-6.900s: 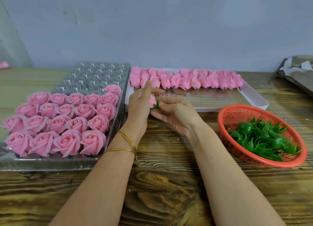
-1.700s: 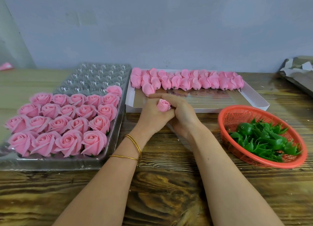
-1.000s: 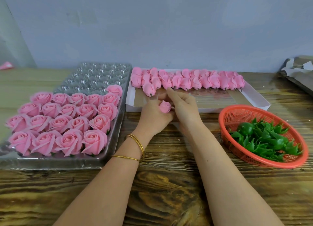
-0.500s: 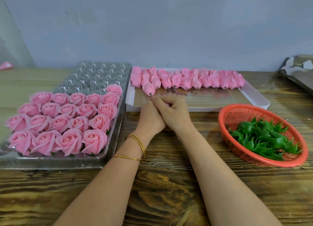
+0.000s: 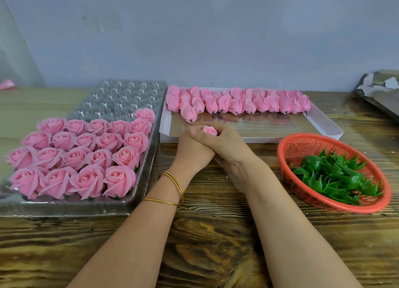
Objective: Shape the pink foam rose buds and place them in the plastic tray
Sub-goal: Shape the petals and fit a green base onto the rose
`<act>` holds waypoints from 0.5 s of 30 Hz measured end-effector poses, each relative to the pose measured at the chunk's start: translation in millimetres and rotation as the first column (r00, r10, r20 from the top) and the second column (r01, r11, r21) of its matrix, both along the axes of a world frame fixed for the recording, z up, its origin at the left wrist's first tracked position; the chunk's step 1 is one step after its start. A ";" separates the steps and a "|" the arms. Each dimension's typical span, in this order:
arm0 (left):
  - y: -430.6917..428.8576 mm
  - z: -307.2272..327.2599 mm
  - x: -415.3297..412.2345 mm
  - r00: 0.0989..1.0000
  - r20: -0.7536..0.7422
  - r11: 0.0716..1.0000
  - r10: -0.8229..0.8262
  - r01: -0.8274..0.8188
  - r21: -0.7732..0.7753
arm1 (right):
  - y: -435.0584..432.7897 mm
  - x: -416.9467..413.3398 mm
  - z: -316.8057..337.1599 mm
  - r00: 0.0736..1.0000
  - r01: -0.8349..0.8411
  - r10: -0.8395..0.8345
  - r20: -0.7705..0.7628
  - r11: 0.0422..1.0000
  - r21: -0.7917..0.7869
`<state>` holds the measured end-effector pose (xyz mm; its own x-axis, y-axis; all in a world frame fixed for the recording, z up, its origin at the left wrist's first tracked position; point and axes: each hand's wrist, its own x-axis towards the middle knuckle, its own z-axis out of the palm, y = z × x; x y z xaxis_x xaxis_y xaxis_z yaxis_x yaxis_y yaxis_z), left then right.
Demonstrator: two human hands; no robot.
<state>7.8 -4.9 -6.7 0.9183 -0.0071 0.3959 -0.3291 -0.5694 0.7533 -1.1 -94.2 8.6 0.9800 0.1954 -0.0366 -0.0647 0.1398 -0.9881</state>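
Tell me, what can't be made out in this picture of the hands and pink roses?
Head view:
Small pink foam rose bud: only its top shows; the rest is hidden in the grip of the left hand and right hand.
Clear plastic tray: its near left corner is cut off by the picture's edge.
Crumpled grey cardboard: cut off by the right edge.
Small pink object far left: too small, partly cut off.

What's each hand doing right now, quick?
Left hand: closed round the pink rose bud.
Right hand: closed round the same bud, its fingers wrapped over the left hand.
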 end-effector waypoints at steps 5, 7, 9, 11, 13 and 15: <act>-0.3 1.5 -3.6 0.998 0.022 0.998 -0.060 0.061 -0.033 | -5.4 2.2 1.2 0.988 -0.123 0.128 -0.088 0.991 0.059; -1.5 1.0 -3.3 0.997 0.014 0.996 -0.076 0.076 -0.036 | -10.3 4.0 1.3 0.978 -0.158 0.163 -0.127 0.986 0.046; -2.8 1.0 -4.7 0.995 0.000 0.992 -0.097 0.097 -0.081 | -16.7 4.4 1.6 0.966 -0.207 0.212 -0.150 0.977 0.051; -2.5 1.5 -6.8 0.986 -0.030 0.969 -0.166 0.157 -0.190 | -22.8 3.4 2.7 0.958 -0.243 0.251 -0.138 0.967 0.076; -0.8 2.9 -7.9 0.966 -0.069 0.918 -0.248 0.212 -0.334 | -27.5 1.9 6.2 0.959 -0.251 0.265 -0.101 0.959 0.132; 0.5 3.4 -8.2 0.950 -0.098 0.865 -0.296 0.223 -0.449 | -29.0 0.7 10.5 0.966 -0.239 0.254 -0.055 0.951 0.198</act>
